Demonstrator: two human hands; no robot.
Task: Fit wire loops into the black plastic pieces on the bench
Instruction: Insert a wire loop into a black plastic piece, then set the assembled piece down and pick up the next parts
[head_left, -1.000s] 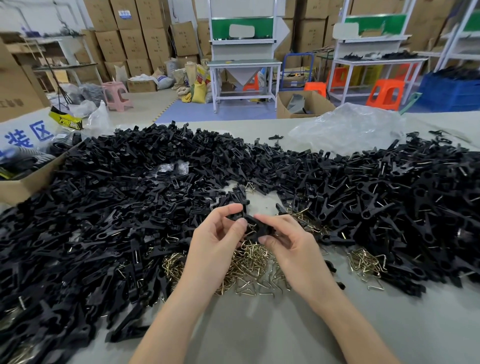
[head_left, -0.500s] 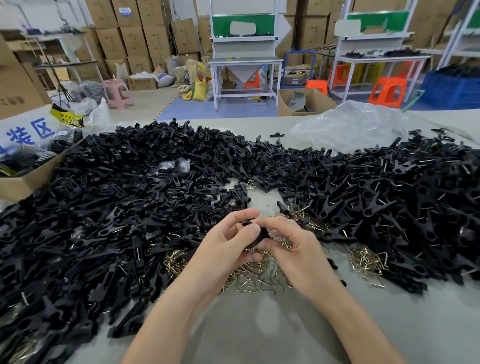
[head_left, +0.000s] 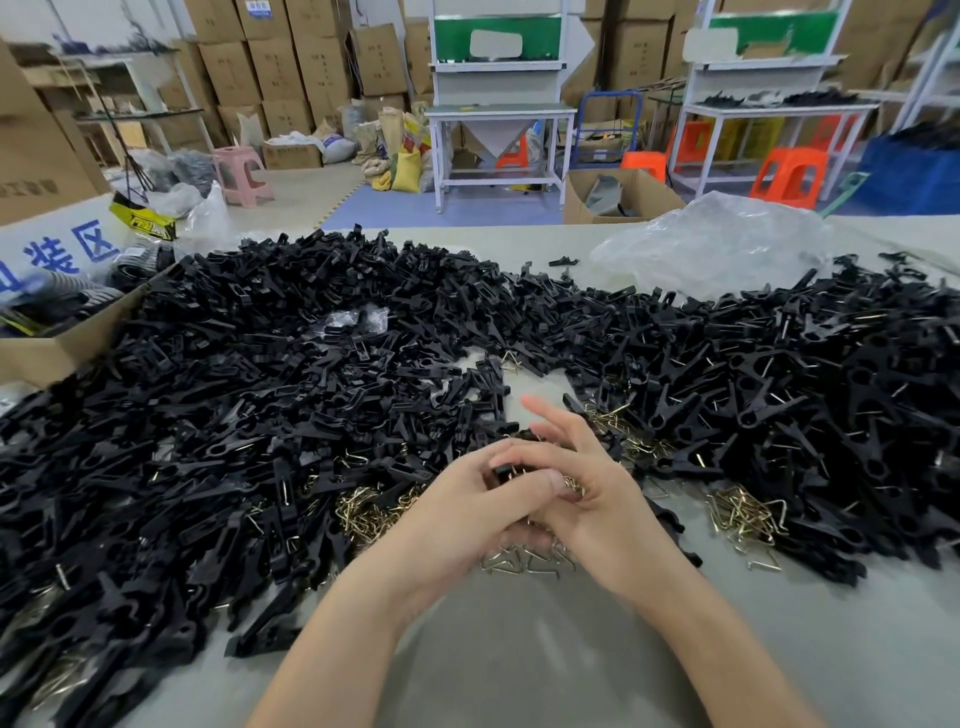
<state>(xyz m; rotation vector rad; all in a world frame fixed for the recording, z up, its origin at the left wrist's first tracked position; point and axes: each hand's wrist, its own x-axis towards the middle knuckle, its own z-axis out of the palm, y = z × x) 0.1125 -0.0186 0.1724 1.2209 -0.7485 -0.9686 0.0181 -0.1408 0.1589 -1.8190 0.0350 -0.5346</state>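
Bare left hand (head_left: 457, 519), right hand (head_left: 608, 499), forearms (head_left: 332, 649).

Held black piece (head_left: 500, 471) between fingers (head_left: 519, 456): only small corner shows, rest covered by left hand (head_left: 457, 525) and right hand (head_left: 592, 504). Its wire loop (head_left: 519, 472): mere glint, seating unreadable. Whether right hand pinches piece or only touches: cannot tell; its raised fingers (head_left: 543, 415) blurred. Beneath fingers, loose wire loops (head_left: 524, 561) partly covered. Left of fingers, black pile (head_left: 208, 415) cut by frame edge.

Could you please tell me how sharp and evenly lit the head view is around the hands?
Head view: soft, even light, faint shadows on the bench under the forearms; left hand, right hand and the black piece between them slightly blurred; wide-angle lens tilts the shelving at the edges.
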